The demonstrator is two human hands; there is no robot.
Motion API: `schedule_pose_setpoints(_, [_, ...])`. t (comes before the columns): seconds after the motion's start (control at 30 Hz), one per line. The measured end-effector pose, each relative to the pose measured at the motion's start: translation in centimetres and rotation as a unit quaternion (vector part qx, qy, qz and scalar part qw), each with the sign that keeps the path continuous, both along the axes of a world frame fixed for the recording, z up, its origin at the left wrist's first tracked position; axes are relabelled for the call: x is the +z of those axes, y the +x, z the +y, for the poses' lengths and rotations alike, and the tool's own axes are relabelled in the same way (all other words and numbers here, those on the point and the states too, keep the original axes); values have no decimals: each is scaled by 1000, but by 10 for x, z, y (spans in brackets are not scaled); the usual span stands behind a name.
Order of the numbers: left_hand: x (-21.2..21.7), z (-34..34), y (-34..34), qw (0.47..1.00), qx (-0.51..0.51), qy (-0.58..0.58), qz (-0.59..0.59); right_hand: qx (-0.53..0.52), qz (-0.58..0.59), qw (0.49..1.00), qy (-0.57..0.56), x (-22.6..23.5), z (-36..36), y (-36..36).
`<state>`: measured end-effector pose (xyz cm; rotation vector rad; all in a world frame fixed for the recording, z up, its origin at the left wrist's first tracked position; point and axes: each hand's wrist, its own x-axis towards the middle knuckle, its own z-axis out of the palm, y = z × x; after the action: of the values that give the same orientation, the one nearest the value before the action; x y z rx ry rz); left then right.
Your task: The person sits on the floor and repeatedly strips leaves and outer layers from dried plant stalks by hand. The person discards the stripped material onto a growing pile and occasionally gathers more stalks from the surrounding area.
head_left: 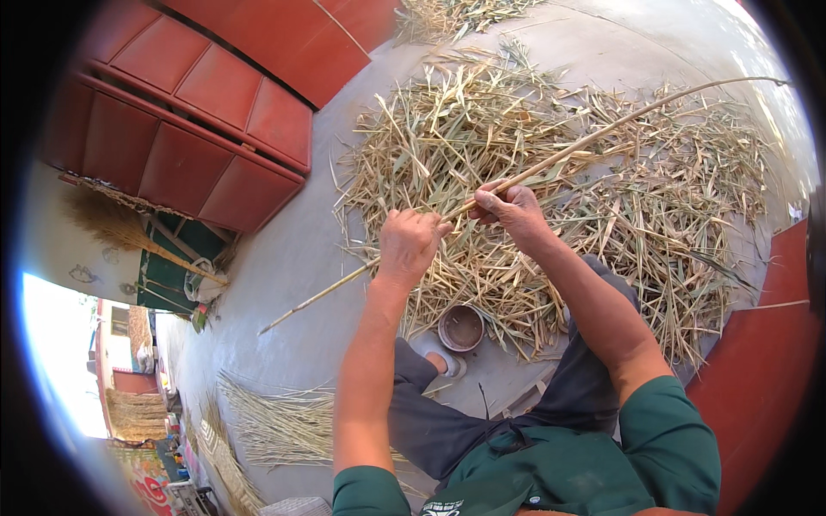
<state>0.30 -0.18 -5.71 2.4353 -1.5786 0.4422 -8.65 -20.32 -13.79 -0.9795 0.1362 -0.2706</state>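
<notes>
A long, thin plant stalk (594,138) runs slantwise across the view, its tapering end at the upper right and its other end pointing to the lower left. Around its middle my left hand (409,245) is closed, back of the hand up. Just to the right, my right hand (514,211) pinches the same stalk between thumb and fingers. Beneath both hands spreads a wide heap of dry leaves and husks (465,129). A round bowl or tin (461,328) stands on the floor by my foot; what it holds is hard to make out.
A bundle of thin stalks (284,421) lies at the lower left. Red cabinet-like panels (198,129) stand at the upper left, with a straw broom (129,228) beside them. Another red panel (757,370) rises at the right. More leaf litter (465,15) lies at the far edge.
</notes>
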Motion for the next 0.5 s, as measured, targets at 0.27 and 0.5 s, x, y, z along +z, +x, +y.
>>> schedule_pose_setpoints(0.27, [-8,121,32,972,202,70,94,-105,104,989,-25,-1,-57,-4])
schedule_pose_setpoints(0.5, [-14,48,-1,991,86,-83,67,-40,95,995,6,8,-7,1])
